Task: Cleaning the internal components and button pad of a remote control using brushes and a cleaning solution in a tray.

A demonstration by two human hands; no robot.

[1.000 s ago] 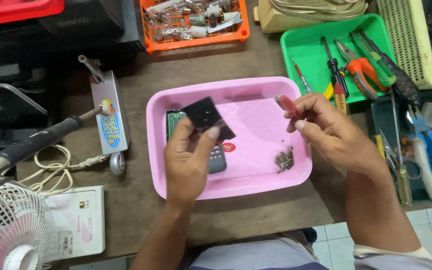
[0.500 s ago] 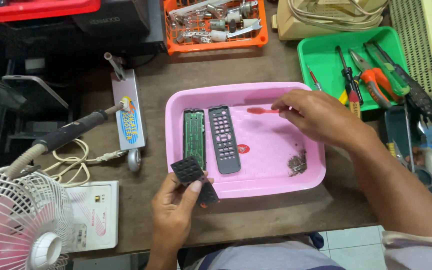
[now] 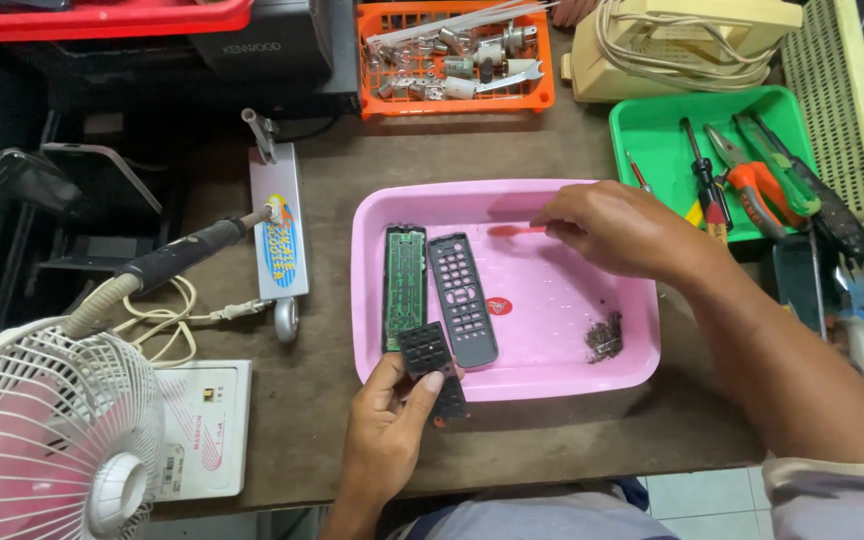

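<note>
My left hand [image 3: 384,425] grips a black rubber keypad [image 3: 432,366] at the near rim of a pink tray [image 3: 562,380]. Inside the tray lie a green circuit board in its dark shell [image 3: 404,286] and a grey remote front cover [image 3: 463,297], side by side. My right hand [image 3: 617,230] reaches over the tray's far side and pinches a thin red stick, maybe a small brush, [image 3: 514,231]. A small pile of dark dirt [image 3: 604,338] sits at the tray's right end, and a small red piece [image 3: 499,306] lies mid-tray.
A green tray [image 3: 652,140] with screwdrivers and pliers stands to the right. An orange basket [image 3: 457,60] of parts is behind. To the left are a soldering iron [image 3: 177,258], a white box [image 3: 202,425], a small fan [image 3: 47,440] and a toy scooter [image 3: 280,235].
My left hand has drawn the keypad out of the tray to its near rim. My right hand has lowered toward the tray's far side with the red stick. The camera view shifted.
</note>
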